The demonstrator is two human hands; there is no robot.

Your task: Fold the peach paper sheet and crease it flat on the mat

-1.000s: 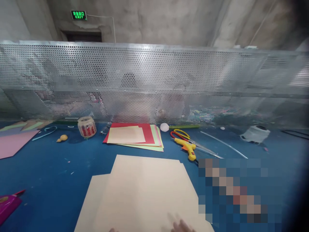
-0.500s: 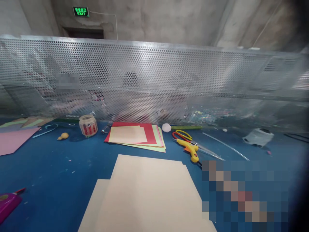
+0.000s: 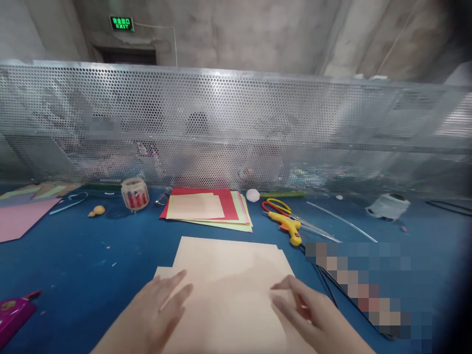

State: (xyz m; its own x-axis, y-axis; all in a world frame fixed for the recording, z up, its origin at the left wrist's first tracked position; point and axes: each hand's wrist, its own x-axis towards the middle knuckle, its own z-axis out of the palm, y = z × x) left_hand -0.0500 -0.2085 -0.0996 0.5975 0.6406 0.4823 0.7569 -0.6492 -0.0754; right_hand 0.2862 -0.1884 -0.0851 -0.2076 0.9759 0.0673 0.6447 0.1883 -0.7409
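Note:
Sheets of cream paper [image 3: 228, 265] lie in front of me on the blue table, overlapping with their edges offset. My left hand [image 3: 162, 300] is over the left side of the sheets, fingers stretched out and apart, holding nothing. On the right side, my right hand [image 3: 308, 307] hovers at or just above the paper with its fingers bent and slightly apart; no object shows in it. Whether either hand touches the paper, I cannot tell. Beyond the sheets lies a stack of coloured paper [image 3: 230, 206] with red, green and cream sheets.
A yellow glue gun [image 3: 289, 227] and scissors [image 3: 276, 206] lie right of the stack. Left are a jar [image 3: 134, 194], a small gourd [image 3: 98, 211], pink paper [image 3: 25, 216] and a purple object [image 3: 14, 317]. A perforated metal screen [image 3: 228, 123] stands behind. Part of the right side is pixelated.
Both my hands have come into view from the bottom edge, over the cream paper. The view has shifted slightly; the objects on the table stay in place.

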